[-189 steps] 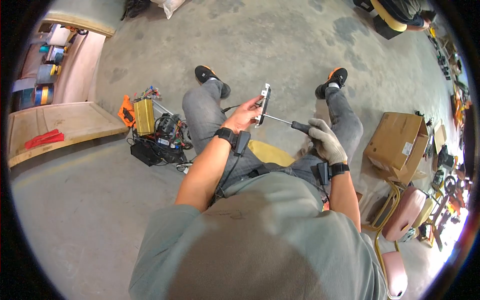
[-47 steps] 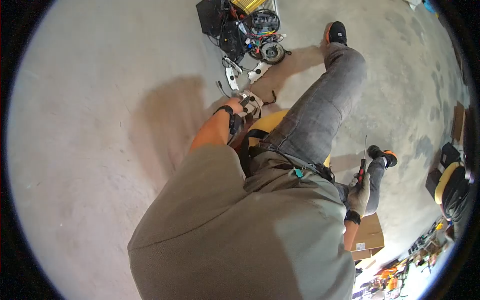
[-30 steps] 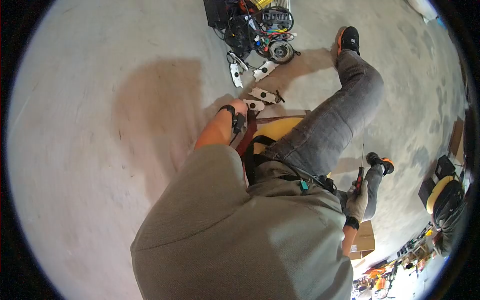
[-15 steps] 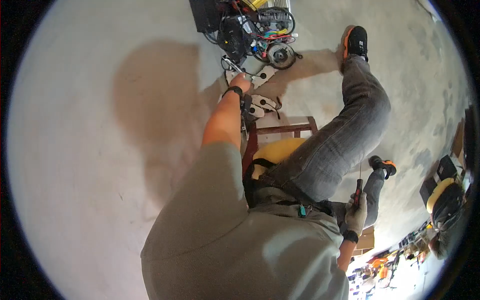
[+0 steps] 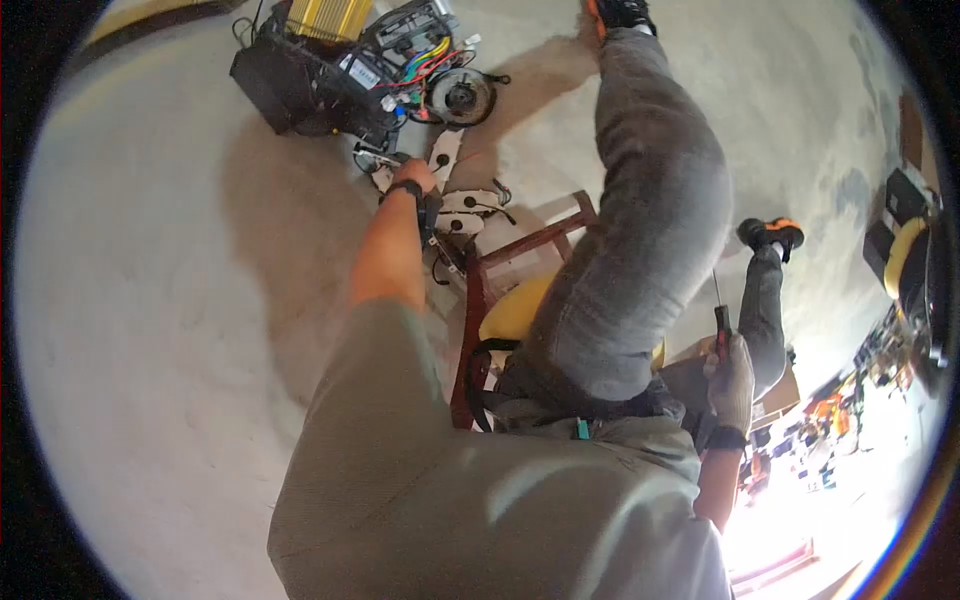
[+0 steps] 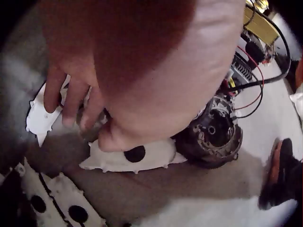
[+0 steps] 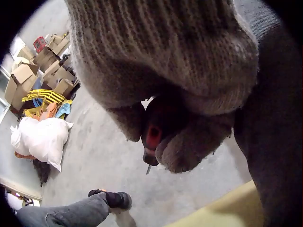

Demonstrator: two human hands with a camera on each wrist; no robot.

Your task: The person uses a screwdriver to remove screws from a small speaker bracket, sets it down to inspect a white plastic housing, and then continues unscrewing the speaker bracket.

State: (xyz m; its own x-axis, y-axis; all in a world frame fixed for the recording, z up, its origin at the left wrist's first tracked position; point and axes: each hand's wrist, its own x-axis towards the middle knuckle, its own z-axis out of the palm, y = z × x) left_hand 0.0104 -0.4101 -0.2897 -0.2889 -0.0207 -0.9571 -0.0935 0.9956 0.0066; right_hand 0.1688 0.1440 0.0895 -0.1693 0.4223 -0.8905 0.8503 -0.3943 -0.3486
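Note:
My bare left hand [image 5: 418, 178] reaches down to the floor among several flat white plates [image 5: 470, 202] with black round spots. In the left wrist view its fingers spread downward, with fingertips over one white plate [image 6: 40, 116] and the thumb over another white plate [image 6: 123, 158]. A slim silver-edged piece [image 5: 378, 155] lies just beyond the hand. My gloved right hand [image 5: 733, 385] grips a screwdriver [image 5: 723, 335] by its black and red handle, shaft pointing up and away, near my right leg. In the right wrist view, gloved fingers wrap the handle [image 7: 154, 137].
A round motor-like part [image 5: 462, 95], bundled wires, a black box [image 5: 270, 85] and a gold finned case [image 5: 325, 18] sit beyond the plates. A reddish-brown wooden frame [image 5: 530, 240] stands by my left leg. Cardboard boxes [image 7: 23, 78] and a white sack [image 7: 45, 137] lie farther off.
A white-edged part once held up against the screwdriver is no longer in my left hand. That hand has moved over the floor plates, then farther out. The right hand keeps the screwdriver.

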